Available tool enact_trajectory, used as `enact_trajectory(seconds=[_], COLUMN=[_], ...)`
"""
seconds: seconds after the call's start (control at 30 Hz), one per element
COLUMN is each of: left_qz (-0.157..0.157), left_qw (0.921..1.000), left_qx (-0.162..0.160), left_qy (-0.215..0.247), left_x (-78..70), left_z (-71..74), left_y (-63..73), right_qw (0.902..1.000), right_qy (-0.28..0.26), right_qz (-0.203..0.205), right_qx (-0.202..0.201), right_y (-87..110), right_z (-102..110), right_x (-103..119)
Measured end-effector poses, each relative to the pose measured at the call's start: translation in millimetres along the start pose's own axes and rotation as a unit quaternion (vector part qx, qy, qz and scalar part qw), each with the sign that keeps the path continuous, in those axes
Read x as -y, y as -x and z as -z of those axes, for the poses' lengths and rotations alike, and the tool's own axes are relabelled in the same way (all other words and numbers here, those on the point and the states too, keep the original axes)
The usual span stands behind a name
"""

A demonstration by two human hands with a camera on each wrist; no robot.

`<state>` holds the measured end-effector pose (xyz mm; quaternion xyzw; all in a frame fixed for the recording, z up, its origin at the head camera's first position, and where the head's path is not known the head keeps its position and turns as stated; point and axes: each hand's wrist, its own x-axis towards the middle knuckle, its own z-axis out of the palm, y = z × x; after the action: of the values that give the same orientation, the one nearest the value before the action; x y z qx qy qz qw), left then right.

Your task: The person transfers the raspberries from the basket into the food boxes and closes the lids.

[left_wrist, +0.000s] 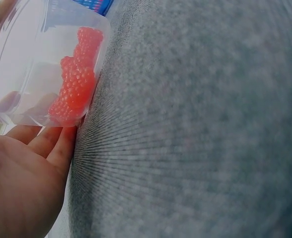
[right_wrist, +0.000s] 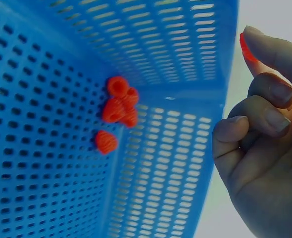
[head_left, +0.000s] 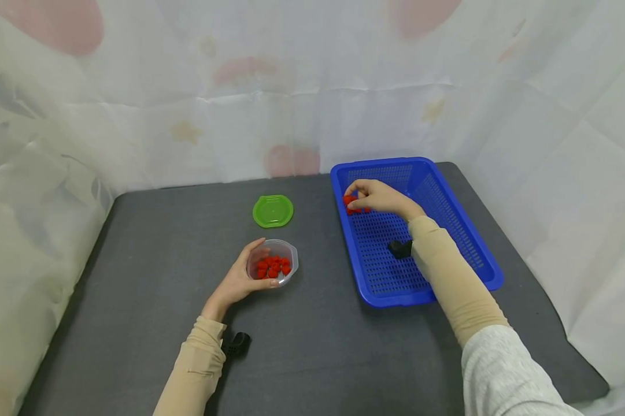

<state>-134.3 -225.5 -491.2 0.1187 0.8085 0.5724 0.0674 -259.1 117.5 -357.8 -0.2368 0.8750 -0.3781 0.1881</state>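
My left hand point(head_left: 235, 278) grips a small clear plastic container point(head_left: 291, 252), fingers and thumb spread around its sides. Red raspberries point(head_left: 273, 266), several of them, lie on its bottom; the left wrist view shows them through the wall point(left_wrist: 76, 89). Over the far left corner of a blue plastic basket point(head_left: 377, 280) is my right hand point(head_left: 378, 196). Between its thumb and index finger it pinches a single raspberry point(right_wrist: 247, 48), mostly covered by the fingertips. Several more raspberries point(right_wrist: 117, 106) rest in the basket's corner, below that hand and apart from it.
A green lid point(head_left: 273, 211) lies on the dark grey table point(head_left: 151, 277) just beyond the container. White patterned curtains point(head_left: 198, 138) hang behind and at both sides of the table. Black wrist-camera mounts stick out beneath both forearms.
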Motion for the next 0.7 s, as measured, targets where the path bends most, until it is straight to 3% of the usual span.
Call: enact_trajectory(seconds=[0.3, 0.7], left_qz=[0.002, 0.006], left_qw=[1.0, 0.9998], left_qx=[-0.002, -0.004], left_qy=[-0.006, -0.016], left_x=[-1.6, 0.1], left_z=[0.2, -1.3], left_y=[-0.6, 1.3], right_qw=[0.9993, 0.9943], right_qy=[0.009, 0.024], right_qz=[0.036, 0.092], right_qx=[0.007, 0.048], right_y=[-20.1, -23.4], right_z=[-7.9, -24.6], right_x=[-3.9, 32.9])
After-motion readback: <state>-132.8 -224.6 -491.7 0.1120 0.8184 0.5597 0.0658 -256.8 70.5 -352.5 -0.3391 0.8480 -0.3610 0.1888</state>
